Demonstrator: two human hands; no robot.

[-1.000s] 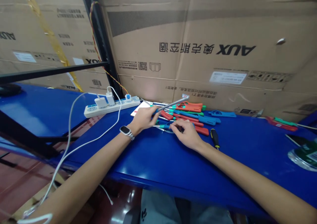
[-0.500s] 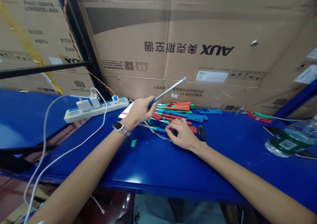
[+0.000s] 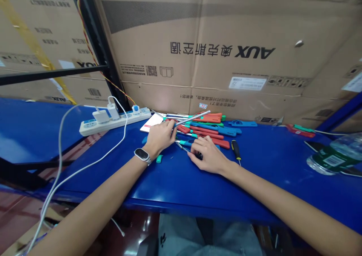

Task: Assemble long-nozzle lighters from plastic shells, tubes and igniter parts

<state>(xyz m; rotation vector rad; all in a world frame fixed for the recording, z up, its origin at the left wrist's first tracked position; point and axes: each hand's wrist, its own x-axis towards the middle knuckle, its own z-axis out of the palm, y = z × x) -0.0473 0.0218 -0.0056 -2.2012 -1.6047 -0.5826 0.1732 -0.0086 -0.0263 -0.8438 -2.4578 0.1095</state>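
My left hand (image 3: 160,137), a band on its wrist, is closed around a long-nozzle lighter. The lighter's metal tube (image 3: 195,117) points right over a pile of other lighters (image 3: 207,129) with red, orange, blue and green handles. My right hand (image 3: 207,154) is low at the pile's front edge, fingers curled. Something dark shows beneath its fingers, with a thin metal piece near it; I cannot make out what it is. A black and yellow screwdriver (image 3: 235,149) lies just right of this hand. A small green piece (image 3: 159,158) lies below my left hand.
A white power strip (image 3: 115,122) with plugs and cables is at the left. At the right stand a plastic bottle (image 3: 333,158) and a red and green lighter (image 3: 301,131). A blue lighter handle (image 3: 242,123) lies by the large cardboard box (image 3: 220,29) behind.
My left hand has lowered, and the lighter's tube has dropped from a raised slant to nearly level over the pile. My right hand stays almost in place. The view has shifted slightly.
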